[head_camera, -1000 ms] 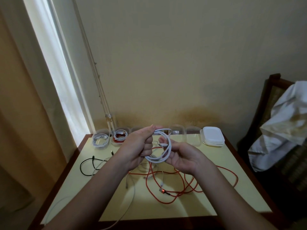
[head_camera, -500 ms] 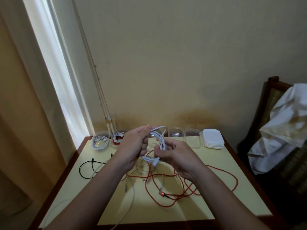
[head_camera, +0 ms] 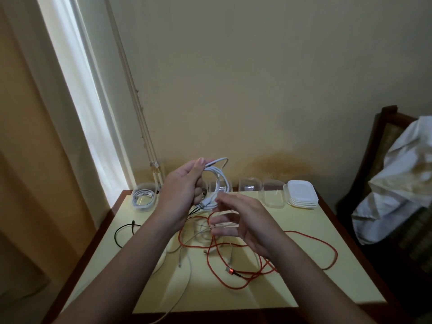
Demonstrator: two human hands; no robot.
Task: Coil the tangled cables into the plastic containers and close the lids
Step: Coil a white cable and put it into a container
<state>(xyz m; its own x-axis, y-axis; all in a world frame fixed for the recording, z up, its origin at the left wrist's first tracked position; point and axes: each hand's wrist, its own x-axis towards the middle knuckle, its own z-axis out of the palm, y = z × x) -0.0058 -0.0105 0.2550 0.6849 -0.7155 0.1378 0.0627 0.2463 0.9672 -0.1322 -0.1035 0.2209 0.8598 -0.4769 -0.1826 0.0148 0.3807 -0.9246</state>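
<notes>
The left hand (head_camera: 182, 192) holds the coiled white cable (head_camera: 221, 181) in a closed grip above the yellow tabletop (head_camera: 292, 272), before the clear plastic containers (head_camera: 249, 185). The right hand (head_camera: 247, 220), grip wide with fingers spread, sits just beside the coil. A red cable (head_camera: 243, 275) lies loose beneath.

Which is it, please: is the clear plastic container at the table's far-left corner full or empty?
Full: the clear plastic container holds a coiled white cable.
</notes>
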